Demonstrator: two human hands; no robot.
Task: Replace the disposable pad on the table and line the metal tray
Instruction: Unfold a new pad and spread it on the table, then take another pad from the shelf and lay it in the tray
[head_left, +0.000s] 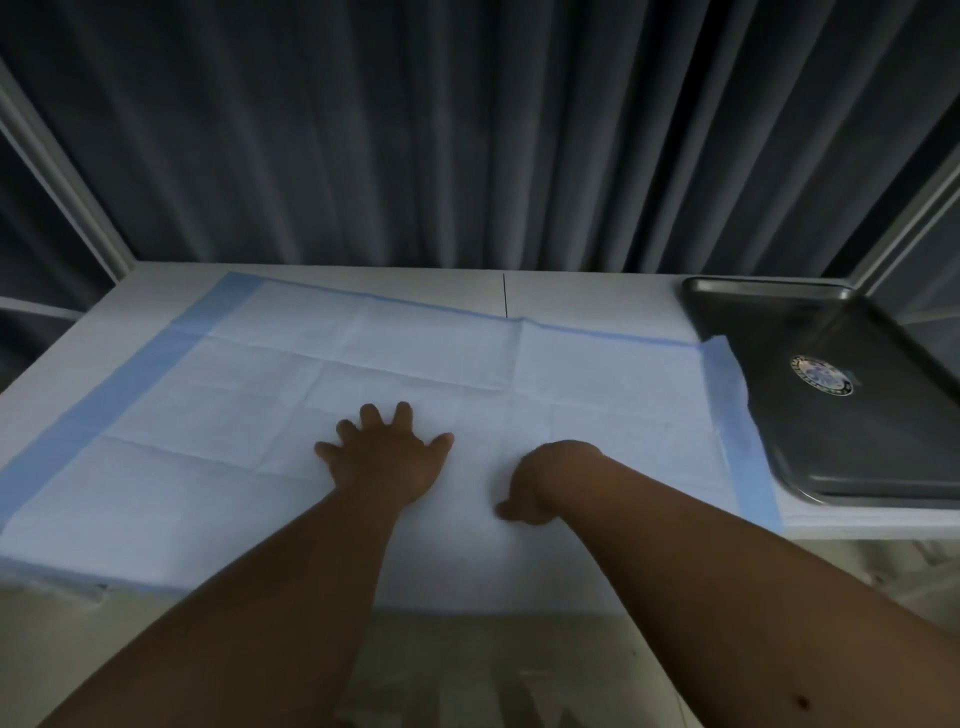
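A light blue disposable pad (426, 358) with darker blue side borders lies spread over the white table (587, 291), creased from folding. Its near edge hangs over the table front and its right border rides up against the metal tray (852, 447). My left hand (384, 457) presses flat on the pad's middle with the fingers spread. To its right, my right hand (540, 483) rests on the pad, bent down at the wrist. Its fingers are tucked under and mostly hidden. The dark tray sits at the table's right end and holds only a round sticker (822, 375).
Dark pleated curtains (467, 130) hang right behind the table. White frame posts (67, 176) slant up at the left and right back corners. The tray's right side runs out of view. Pale floor shows below the table front.
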